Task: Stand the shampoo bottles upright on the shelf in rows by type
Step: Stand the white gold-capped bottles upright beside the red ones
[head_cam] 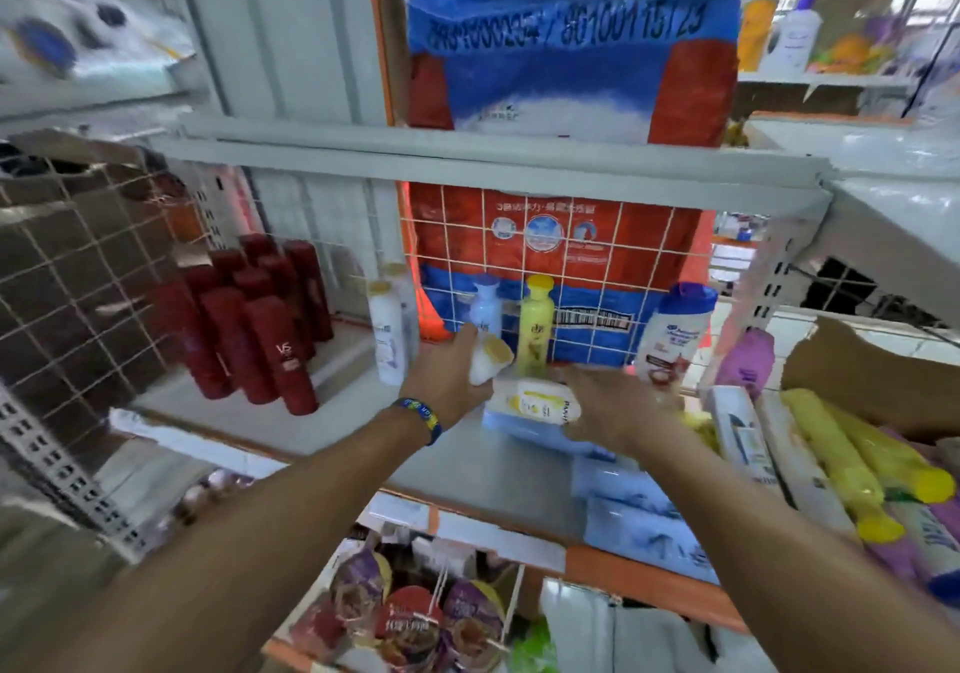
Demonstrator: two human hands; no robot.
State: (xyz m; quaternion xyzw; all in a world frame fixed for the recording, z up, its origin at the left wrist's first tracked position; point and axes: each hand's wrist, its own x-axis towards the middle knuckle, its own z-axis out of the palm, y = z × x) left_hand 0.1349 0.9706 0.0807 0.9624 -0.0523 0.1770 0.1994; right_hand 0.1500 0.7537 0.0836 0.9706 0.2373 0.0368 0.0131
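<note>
Shampoo bottle [491, 358], white with tan cap: was tilted, gripped in the curled fingers of the left hand [441, 371] over the middle of the shelf [467, 470]. Second bottle [530, 402], white with yellow label: lay sideways just beside it, grasped by the right hand [608, 402]. Red bottles [249, 324] stood in rows at the shelf's left end.

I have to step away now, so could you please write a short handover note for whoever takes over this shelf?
Left hand grips a white gold-capped bottle, not yet set down.
Right hand holds a white-and-yellow bottle lying sideways over the shelf.
Done: red bottles stand in rows at left, upright white bottles beside them.
Left: stand both held bottles, straighten the leaning blue-capped bottle, shelve the yellow bottles lying in the box.
</note>
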